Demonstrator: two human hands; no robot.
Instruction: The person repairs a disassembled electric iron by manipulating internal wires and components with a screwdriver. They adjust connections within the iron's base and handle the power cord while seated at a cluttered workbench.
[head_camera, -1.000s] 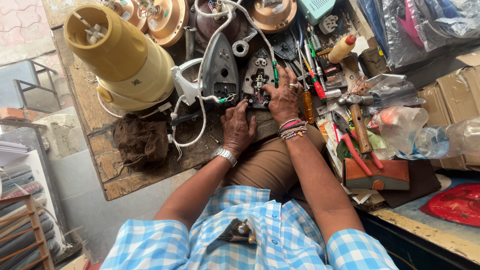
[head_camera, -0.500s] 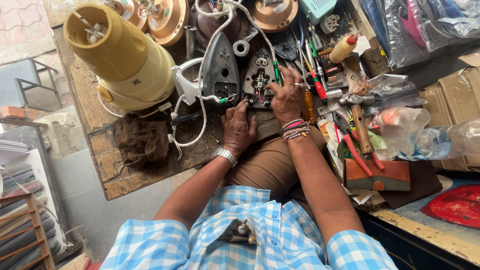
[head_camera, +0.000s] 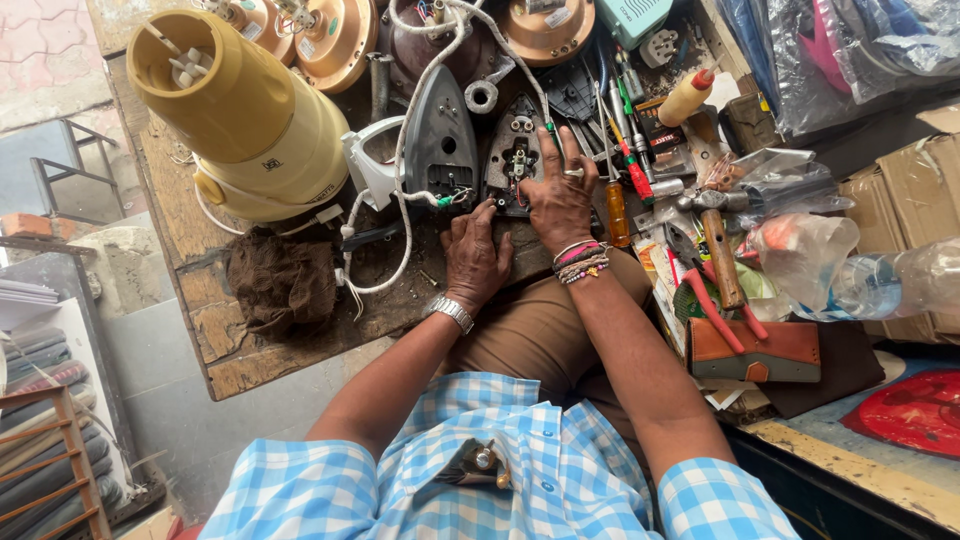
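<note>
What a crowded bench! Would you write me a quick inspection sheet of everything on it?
Surface: worn wooden bench, chipped edges.
Job's things: opened iron base with exposed terminals; grey iron soleplate beside it.
Clutter: yellow mixer base, hammer, screwdrivers, brown rag, plastic bottle.
Hands: left hand and right hand rest on the iron base.
Cables: white cord loops across the bench.
Surroundings: cardboard boxes, metal stool.

Even daylight, sharp frame, no motion blur.
Soft diffuse light, weak shadows under the yellow mixer jar (head_camera: 235, 110); mild glare on plastic bags (head_camera: 850, 40) top right. Wide-angle lens bends the edges; corners slightly soft, centre crisp.
</note>
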